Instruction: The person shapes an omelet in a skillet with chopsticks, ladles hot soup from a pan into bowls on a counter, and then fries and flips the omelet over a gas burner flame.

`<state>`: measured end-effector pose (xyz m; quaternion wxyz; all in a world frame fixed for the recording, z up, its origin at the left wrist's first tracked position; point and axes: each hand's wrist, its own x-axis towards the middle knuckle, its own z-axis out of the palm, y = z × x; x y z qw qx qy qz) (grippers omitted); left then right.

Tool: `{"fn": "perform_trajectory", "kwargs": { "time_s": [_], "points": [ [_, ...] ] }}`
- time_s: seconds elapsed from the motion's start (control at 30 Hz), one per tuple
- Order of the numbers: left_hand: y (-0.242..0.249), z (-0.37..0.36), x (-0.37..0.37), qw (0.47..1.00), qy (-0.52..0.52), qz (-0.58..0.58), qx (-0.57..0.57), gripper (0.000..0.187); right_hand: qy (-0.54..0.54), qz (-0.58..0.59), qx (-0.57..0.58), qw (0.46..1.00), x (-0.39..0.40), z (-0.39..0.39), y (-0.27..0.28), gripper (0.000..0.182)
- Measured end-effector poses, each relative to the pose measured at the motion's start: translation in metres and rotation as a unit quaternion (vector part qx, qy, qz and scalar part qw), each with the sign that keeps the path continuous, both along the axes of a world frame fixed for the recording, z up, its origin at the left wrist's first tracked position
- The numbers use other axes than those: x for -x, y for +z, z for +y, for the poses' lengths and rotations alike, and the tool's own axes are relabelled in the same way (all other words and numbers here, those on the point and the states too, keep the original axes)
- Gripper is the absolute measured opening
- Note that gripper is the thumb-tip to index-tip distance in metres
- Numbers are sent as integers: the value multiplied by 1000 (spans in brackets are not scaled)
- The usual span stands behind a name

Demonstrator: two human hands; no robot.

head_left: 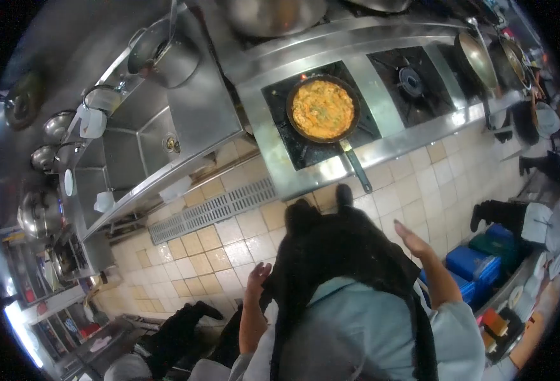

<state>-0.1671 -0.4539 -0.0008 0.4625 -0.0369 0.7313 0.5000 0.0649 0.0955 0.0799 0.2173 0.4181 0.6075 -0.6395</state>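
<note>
A dark frying pan [323, 108] with orange, chunky food in it sits on the left burner of the steel stove [334, 166]. Its green-grey handle points toward my body, over the stove's front edge. My left hand [259, 277] hangs beside my dark apron, apart from the pan, with its fingers partly spread and nothing seen in it. On the other side my right hand [412, 240] is held out flat, fingers stretched, holding nothing. It is nearer to the pan handle but does not touch it.
A bare burner [411, 80] lies right of the pan. Steel sinks [141, 149] with a wok [164, 56] above are at left. A drain grate [213, 211] crosses the tiled floor. Other people in dark trousers stand at lower left and far right, near blue bins [473, 263].
</note>
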Motion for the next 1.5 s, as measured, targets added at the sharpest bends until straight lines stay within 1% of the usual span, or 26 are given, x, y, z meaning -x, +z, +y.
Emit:
{"fn": "perform_trajectory", "kwargs": {
  "time_s": [0.03,0.1,0.17,0.2,0.27,0.33,0.37,0.4,0.47,0.57,0.63,0.7,0.73,0.77,0.8,0.87,0.9,0.93,1.07,1.13,1.2,1.23,1.33,1.37,1.4,1.5],
  "points": [
    [12,13,3,969,194,-153,7,66,12,13,3,1000,25,-18,24,69],
    [-38,-20,2,972,180,-147,13,68,24,24,4,999,62,-47,49,71],
    [-80,-38,-9,985,142,-80,54,76,-93,100,184,973,76,-56,41,72],
    [-59,-35,-14,986,138,-79,57,76,-96,101,186,973,76,-54,28,72],
    [1,-16,-19,946,269,-111,-142,77,-131,0,354,926,69,-46,-6,71],
    [2,-25,-19,958,226,-123,-127,76,-114,-58,290,948,58,-47,-33,74],
    [-4,-30,-18,966,199,-125,-106,75,-54,32,274,960,54,-44,-27,79],
    [-8,-33,-18,973,177,-122,-85,75,-48,-13,253,966,41,-43,-48,78],
    [-11,-34,-20,982,145,-112,-46,74,-106,49,316,941,32,-47,-29,72],
    [-19,-36,-28,987,117,-108,-14,72,-174,60,288,940,23,-52,20,67],
    [-25,-36,-33,989,101,-106,-4,71,-61,85,161,981,0,-51,48,68],
    [-30,-33,-33,991,86,-100,4,70,85,100,174,976,-97,-32,-22,62],
    [-35,-32,-32,992,79,-94,8,70,213,-11,82,974,-125,-24,-39,61],
    [-40,-31,-31,993,70,-90,15,69,335,-118,-15,935,-123,-21,-21,61],
    [-47,-27,-27,995,53,-81,25,69,355,-114,-9,928,-114,-17,-28,61],
    [-60,-17,-17,997,20,-57,56,68,132,-43,-4,990,-97,-10,-43,56],
    [-63,-14,-13,996,8,-44,74,68,82,-32,-36,995,-56,-8,-8,54],
    [-61,-11,-9,995,-2,-33,98,67,28,-20,-68,997,1,-4,28,52],
    [-39,1,21,986,-12,-2,168,65,-57,86,-73,992,122,12,41,44],
    [-30,8,32,982,-10,2,187,65,-208,151,24,966,176,6,52,46],
    [-12,20,49,970,-64,126,197,62,-186,139,71,970,216,-8,65,44],
    [-1,30,49,981,21,96,167,60,-164,127,114,972,225,-11,68,43],
    [39,56,53,979,24,104,173,59,-101,136,110,979,220,-24,56,36],
    [24,47,46,979,35,119,159,60,-120,125,121,977,217,-27,66,33],
    [57,66,47,968,-4,141,208,60,-114,130,121,977,213,-29,65,33],
    [58,57,28,976,-15,91,199,61,-117,103,95,983,209,-17,30,30]
  ]
}}
